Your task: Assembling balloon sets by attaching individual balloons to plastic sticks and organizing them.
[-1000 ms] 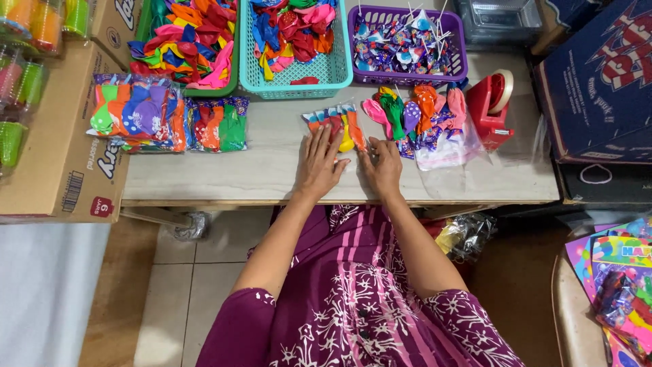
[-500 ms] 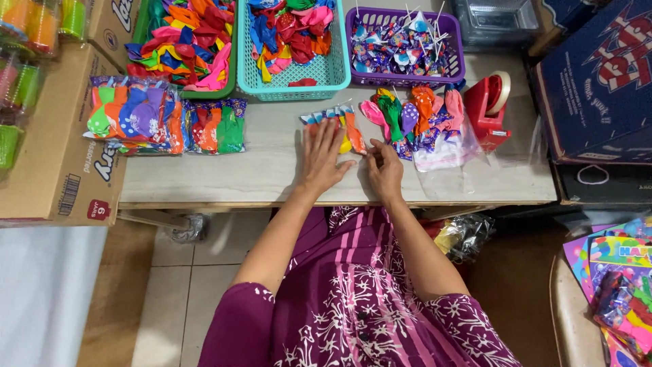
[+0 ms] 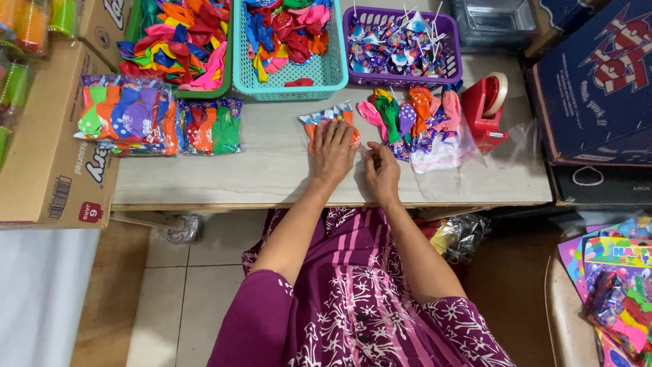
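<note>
Here the worktop (image 3: pixel 272 177) is a pale rectangular slab over a tiled floor (image 3: pixel 183 272), with a cardboard box (image 3: pixel 47 163) at its left end and dark blue boxes (image 3: pixel 598 81) at its right.

Three baskets stand along the far edge: one green basket (image 3: pixel 227 68) and one teal basket (image 3: pixel 326 78), both holding loose coloured balloons, and one purple basket (image 3: pixel 451 64) holding small wrapped items with sticks. Two filled balloon packets (image 3: pixel 156 122) lie at the left, touching each other. One red tape dispenser (image 3: pixel 489 109) stands at the right, just beside a loose pile of balloons (image 3: pixel 407 112) on clear bags.

The left hand (image 3: pixel 333 153) lies flat, fingers spread open, pressing on a small balloon packet (image 3: pixel 319 119) near the worktop centre. The right hand (image 3: pixel 382 173) rests just right of it, fingers loosely curled; whether they pinch anything cannot be told.
</note>
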